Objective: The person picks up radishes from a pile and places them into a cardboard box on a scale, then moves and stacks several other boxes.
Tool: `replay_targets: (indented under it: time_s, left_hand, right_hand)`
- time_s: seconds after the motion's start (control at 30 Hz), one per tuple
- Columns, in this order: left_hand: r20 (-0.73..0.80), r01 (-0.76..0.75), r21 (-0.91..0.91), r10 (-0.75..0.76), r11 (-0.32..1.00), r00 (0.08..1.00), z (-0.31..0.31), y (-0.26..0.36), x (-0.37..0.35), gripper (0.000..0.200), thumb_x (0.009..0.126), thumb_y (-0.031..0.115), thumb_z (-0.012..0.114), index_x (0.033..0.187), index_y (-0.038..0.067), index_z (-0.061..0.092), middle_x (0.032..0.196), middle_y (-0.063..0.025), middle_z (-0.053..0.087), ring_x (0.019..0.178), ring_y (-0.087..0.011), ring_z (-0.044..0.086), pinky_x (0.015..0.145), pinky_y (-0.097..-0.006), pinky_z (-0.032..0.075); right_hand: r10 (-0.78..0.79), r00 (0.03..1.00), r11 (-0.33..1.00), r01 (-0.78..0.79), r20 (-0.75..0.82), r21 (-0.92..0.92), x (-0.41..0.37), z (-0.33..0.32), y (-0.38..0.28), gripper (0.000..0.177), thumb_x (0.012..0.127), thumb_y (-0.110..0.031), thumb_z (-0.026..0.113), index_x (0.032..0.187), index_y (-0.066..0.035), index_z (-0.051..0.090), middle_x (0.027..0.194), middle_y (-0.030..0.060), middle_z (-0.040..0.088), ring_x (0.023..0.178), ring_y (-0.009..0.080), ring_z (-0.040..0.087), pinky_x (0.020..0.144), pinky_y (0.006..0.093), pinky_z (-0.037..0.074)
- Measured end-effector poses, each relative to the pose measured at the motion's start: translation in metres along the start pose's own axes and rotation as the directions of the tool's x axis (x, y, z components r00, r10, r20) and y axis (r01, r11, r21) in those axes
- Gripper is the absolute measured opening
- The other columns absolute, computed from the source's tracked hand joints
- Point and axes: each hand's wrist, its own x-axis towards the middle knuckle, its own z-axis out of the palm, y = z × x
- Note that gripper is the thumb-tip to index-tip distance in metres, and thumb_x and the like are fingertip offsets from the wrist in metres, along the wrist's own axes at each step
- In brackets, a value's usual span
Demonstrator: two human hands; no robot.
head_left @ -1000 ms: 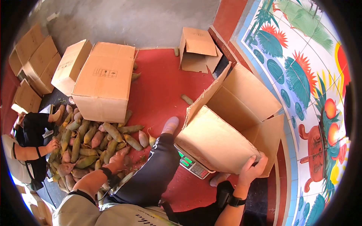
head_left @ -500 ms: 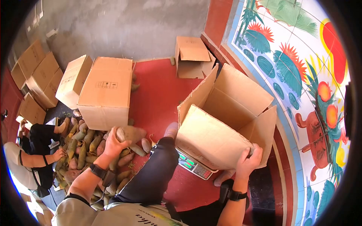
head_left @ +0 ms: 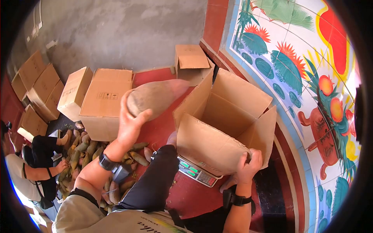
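A large sweet potato (head_left: 153, 99) is raised in my left hand (head_left: 131, 118), its pointed end toward the open cardboard box. My right hand (head_left: 250, 165) grips the near rim of that open cardboard box (head_left: 211, 141), at its right corner. The box stands on a digital scale (head_left: 196, 171) with green displays, and the part of its inside that shows holds nothing. Below my left arm spreads a pile of sweet potatoes (head_left: 83, 149) on the floor.
A closed carton (head_left: 105, 93) stands behind the pile, with more cartons (head_left: 46, 91) farther left. An open box (head_left: 190, 58) lies near the wall. A co-worker's hand (head_left: 61, 166) touches the pile's left side. A painted tile wall (head_left: 287, 77) rises at the right.
My left hand has lifted the large sweet potato up from the pile, toward the open box. My right hand stays on the box rim. The view has shifted slightly.
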Motion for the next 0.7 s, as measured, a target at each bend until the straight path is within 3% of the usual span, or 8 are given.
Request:
replay_targets:
  time_s: [0.03,0.13,0.23,0.3,0.43,0.57,0.67,0.7]
  left_hand:
    - [0.039,-0.009,-0.056,0.011,0.998,0.999,0.01,0.0,0.003,0.073,0.068,0.015,0.071,0.127,0.003,0.03,0.116,-0.0126,0.045,0.108,-0.0212,0.045,0.092,-0.0334,0.039]
    - [0.19,-0.18,0.078,0.163,0.981,0.968,0.036,-0.002,0.01,0.074,0.064,0.012,0.073,0.125,0.004,0.033,0.115,-0.0121,0.046,0.107,-0.0211,0.046,0.092,-0.0338,0.039]
    - [0.327,-0.204,0.148,0.147,0.968,0.934,0.065,0.006,0.011,0.073,0.062,0.018,0.075,0.122,0.002,0.038,0.114,-0.0155,0.048,0.109,-0.0241,0.048,0.092,-0.0357,0.04]
    - [0.46,-0.397,0.32,0.225,0.86,0.859,0.079,0.001,0.016,0.077,0.06,0.02,0.077,0.123,0.0,0.038,0.115,-0.0156,0.049,0.109,-0.0241,0.048,0.093,-0.0358,0.039]
    - [0.546,-0.389,0.469,0.086,0.793,0.834,0.109,-0.012,0.017,0.074,0.06,0.029,0.076,0.122,0.006,0.042,0.112,-0.0191,0.05,0.104,-0.0344,0.051,0.09,-0.0379,0.042]
    - [0.651,-0.417,0.502,-0.013,0.757,0.759,0.126,-0.019,0.02,0.071,0.062,0.034,0.073,0.121,0.008,0.043,0.111,-0.0189,0.051,0.102,-0.0353,0.052,0.087,-0.0392,0.043]
    - [0.699,-0.4,0.621,-0.246,0.674,0.671,0.135,-0.027,0.021,0.069,0.065,0.042,0.068,0.122,0.009,0.045,0.11,-0.0186,0.053,0.102,-0.0345,0.053,0.087,-0.0404,0.042]
    - [0.699,-0.397,0.621,-0.248,0.675,0.671,0.137,-0.028,0.021,0.069,0.065,0.042,0.068,0.122,0.009,0.045,0.11,-0.0186,0.053,0.102,-0.0345,0.053,0.087,-0.0404,0.042]
  right_hand:
    - [-0.001,1.0,1.0,0.001,-0.004,0.0,0.0,-0.001,-0.001,0.014,0.069,-0.002,0.057,0.081,0.0,0.05,0.074,0.0161,0.05,0.068,0.034,0.049,0.06,0.0404,0.04]
    - [-0.067,0.998,0.997,0.067,-0.004,0.03,0.0,-0.007,-0.001,0.015,0.068,-0.004,0.058,0.079,0.0,0.05,0.072,0.0161,0.05,0.066,0.0339,0.048,0.058,0.0407,0.039]
    - [-0.09,0.996,0.995,0.09,0.003,0.046,-0.002,-0.008,0.001,0.015,0.067,-0.005,0.059,0.079,-0.001,0.05,0.071,0.0163,0.05,0.065,0.0339,0.048,0.058,0.0412,0.039]
    - [-0.101,0.995,0.994,0.101,0.002,0.035,-0.003,-0.008,0.002,0.015,0.067,-0.006,0.059,0.078,-0.001,0.05,0.071,0.0163,0.05,0.065,0.0338,0.049,0.057,0.0409,0.039]
    - [-0.094,0.996,0.995,0.094,0.0,0.03,-0.003,-0.008,0.001,0.015,0.067,-0.006,0.059,0.078,-0.001,0.05,0.071,0.0162,0.051,0.065,0.0341,0.049,0.057,0.0411,0.039]
    - [-0.104,0.995,0.994,0.104,-0.003,0.024,-0.003,-0.008,0.0,0.014,0.067,-0.007,0.059,0.077,-0.001,0.051,0.071,0.0162,0.051,0.065,0.0343,0.049,0.057,0.0414,0.039]
    - [-0.093,0.996,0.995,0.093,0.011,0.019,-0.003,-0.007,0.001,0.014,0.067,-0.007,0.059,0.076,-0.001,0.051,0.071,0.0163,0.051,0.065,0.0344,0.049,0.057,0.0416,0.039]
    - [-0.078,0.997,0.997,0.077,0.015,0.011,-0.003,-0.008,0.001,0.014,0.068,-0.007,0.059,0.076,-0.001,0.051,0.071,0.0162,0.051,0.065,0.0343,0.049,0.057,0.0416,0.04]
